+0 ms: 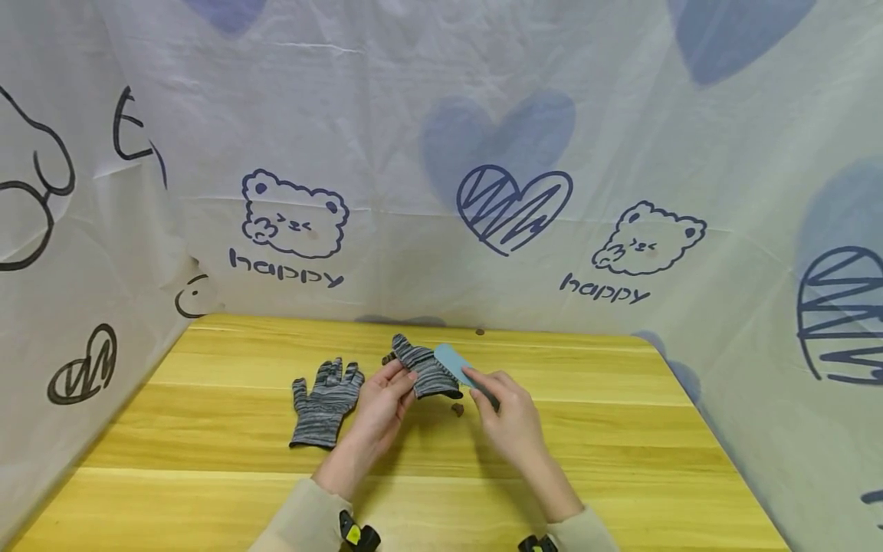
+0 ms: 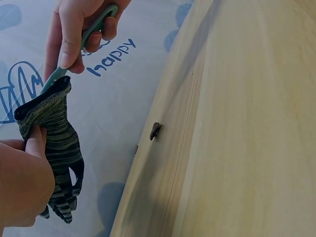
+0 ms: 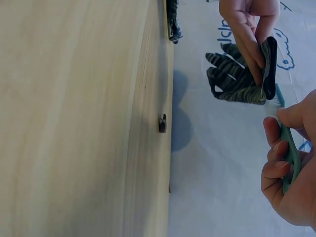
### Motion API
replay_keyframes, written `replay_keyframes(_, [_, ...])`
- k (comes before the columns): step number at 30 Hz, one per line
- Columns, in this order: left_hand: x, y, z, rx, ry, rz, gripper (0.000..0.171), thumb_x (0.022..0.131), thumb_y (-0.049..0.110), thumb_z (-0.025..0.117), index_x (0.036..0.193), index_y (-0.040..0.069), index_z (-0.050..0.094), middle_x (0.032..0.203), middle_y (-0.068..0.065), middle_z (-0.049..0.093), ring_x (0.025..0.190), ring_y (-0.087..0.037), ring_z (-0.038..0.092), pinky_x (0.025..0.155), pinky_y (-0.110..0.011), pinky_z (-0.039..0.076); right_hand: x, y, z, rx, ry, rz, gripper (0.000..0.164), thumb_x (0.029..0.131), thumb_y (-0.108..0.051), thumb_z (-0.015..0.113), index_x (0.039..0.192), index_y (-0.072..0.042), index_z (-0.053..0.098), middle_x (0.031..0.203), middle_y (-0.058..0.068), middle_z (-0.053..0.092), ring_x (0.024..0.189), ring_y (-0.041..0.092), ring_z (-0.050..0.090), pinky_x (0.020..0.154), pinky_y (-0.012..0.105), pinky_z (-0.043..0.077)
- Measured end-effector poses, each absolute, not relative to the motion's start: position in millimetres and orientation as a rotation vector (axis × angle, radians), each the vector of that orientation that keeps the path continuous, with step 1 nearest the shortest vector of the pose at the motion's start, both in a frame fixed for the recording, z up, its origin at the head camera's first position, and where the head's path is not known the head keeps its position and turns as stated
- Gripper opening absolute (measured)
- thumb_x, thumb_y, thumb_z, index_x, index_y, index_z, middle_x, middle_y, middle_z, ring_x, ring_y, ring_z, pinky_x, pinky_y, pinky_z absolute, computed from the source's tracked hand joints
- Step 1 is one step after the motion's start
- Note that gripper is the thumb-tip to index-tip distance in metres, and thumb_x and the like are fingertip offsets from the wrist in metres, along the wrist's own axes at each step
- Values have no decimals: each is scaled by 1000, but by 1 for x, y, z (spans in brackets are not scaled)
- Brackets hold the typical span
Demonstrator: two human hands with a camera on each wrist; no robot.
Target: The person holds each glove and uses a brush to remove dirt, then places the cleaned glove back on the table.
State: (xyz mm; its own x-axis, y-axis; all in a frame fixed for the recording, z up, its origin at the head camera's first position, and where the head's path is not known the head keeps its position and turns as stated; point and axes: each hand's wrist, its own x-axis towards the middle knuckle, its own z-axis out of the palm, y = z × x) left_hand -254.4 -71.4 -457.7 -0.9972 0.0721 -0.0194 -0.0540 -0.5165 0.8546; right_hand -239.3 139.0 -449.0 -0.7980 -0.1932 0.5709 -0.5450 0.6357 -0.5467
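A grey-and-black striped knit glove (image 1: 429, 369) is held up off the table by my left hand (image 1: 383, 399), which pinches it near its dark cuff. In the right wrist view its fingers hang loosely, pointing away from the cuff. My right hand (image 1: 512, 414) grips the handle of a teal brush (image 3: 289, 150). The brush's pale bristles face the glove, right at the cuff edge. A matching glove (image 1: 320, 408) lies flat on the table to the left, fingers pointing away from me.
Small dark brown crumbs dot the wooden table (image 1: 621, 460): one clump (image 1: 457, 410) below the held glove, another bit (image 1: 480, 332) near the back edge. A white cloth (image 1: 386, 153) printed with hearts and bears stands behind the table and along both sides.
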Motion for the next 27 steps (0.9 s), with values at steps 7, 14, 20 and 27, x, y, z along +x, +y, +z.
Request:
replay_keyframes(7, [-254, -71, -456, 10, 1522, 2674, 61, 106, -8, 45, 160, -11, 17, 164, -34, 22, 142, -25, 46, 79, -11, 52, -242, 142, -451, 556, -2386, 982, 37, 96, -6, 74, 132, -16, 74, 102, 2, 71, 69, 9, 53, 57, 24, 45])
replay_keyframes(14, [-255, -71, -458, -81, 1507, 2750, 53, 103, -12, 49, 154, -13, 36, 126, -16, 64, 76, -1, 49, 60, -13, 42, -241, 143, -448, 450, -2350, 1032, 39, 94, -3, 75, 132, -15, 74, 103, 5, 72, 76, 15, 59, 61, 27, 49])
replay_keyframes(20, [-255, -71, -458, -76, 1512, 2739, 52, 103, -11, 50, 154, -11, 38, 116, -7, 65, 74, -2, 47, 60, -14, 42, -238, 139, -446, 612, -2317, 1047, 39, 95, -3, 74, 132, -14, 73, 102, 5, 71, 72, 11, 54, 58, 24, 48])
replay_keyframes(27, [-255, -71, -458, -65, 1511, 2701, 58, 105, -8, 48, 159, -11, 26, 160, -33, 34, 100, 2, 60, 71, -11, 50, -232, 133, -444, 713, -2364, 1031, 40, 96, -4, 74, 133, -18, 73, 102, 0, 71, 76, 7, 56, 63, 23, 49])
